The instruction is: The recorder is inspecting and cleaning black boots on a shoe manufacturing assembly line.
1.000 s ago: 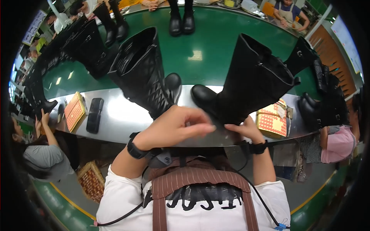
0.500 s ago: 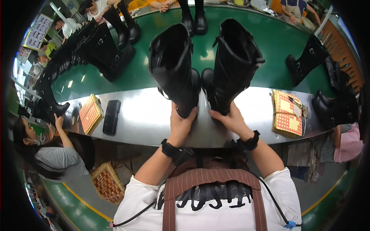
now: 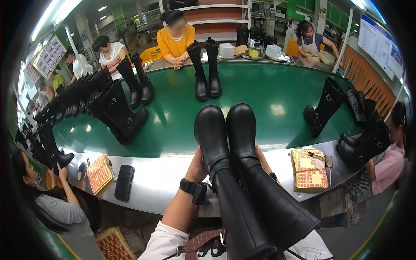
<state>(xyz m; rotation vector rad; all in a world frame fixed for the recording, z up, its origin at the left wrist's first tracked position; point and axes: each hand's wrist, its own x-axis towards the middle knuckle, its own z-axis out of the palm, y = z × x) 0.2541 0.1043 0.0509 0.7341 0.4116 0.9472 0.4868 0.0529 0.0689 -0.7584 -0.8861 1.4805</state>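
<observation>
A pair of tall black boots hangs tilted in front of me, toes away and shafts leaning back toward my chest. My left hand (image 3: 197, 168) grips the left boot (image 3: 212, 138) at its outer side, near the ankle strap. Behind the right boot (image 3: 242, 134), my right hand (image 3: 262, 161) holds on from the outer side, mostly hidden by the boot. The two boots lie side by side, their soles facing away from me. Black bands with small devices circle my wrists.
Beneath is a metal ledge (image 3: 173, 173) along a green table (image 3: 182, 125). A black phone (image 3: 124, 183) and a sticker sheet bundle (image 3: 99, 174) lie left, another bundle (image 3: 310, 169) right. Upright boots stand ahead (image 3: 201, 76), left (image 3: 117, 112) and right (image 3: 325, 106). Several people work around the table.
The boots have swung from upright, openings away from me, to toes away with shafts back over my chest. My hands stay on them. The view has tilted up, showing more of the far side.
</observation>
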